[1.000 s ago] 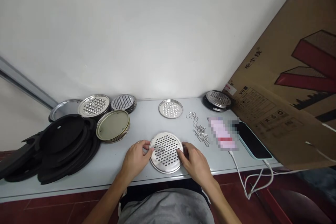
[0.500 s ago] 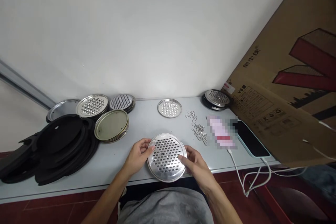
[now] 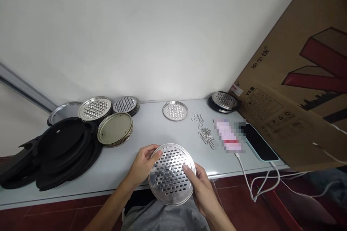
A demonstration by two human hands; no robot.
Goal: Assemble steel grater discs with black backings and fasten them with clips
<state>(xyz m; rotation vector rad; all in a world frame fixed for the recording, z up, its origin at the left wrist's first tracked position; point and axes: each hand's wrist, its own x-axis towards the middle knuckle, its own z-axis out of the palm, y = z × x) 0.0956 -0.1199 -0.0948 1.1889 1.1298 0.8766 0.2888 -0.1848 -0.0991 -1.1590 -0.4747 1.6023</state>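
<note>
A round perforated metal plate with rows of oblong slots is held between my hands at the table's front edge. My left hand grips its upper left rim, thumb on top and fingers behind. On the right rim, my right hand is closed with its thumb lying over the slots. Beyond it on the table lies a similar slotted disc. Thin metal rings and wire clips are scattered to the right of the plate.
At left stand black pan-like pieces, a stack of gold-coloured discs and slotted metal discs. A black-and-silver stack sits at back right. Two phones, one dark-screened, with white cables, lie near a large cardboard box.
Both hands have brought the slotted plate closer to my body, over the table's edge. It has also turned a little; the things on the table stay put.
</note>
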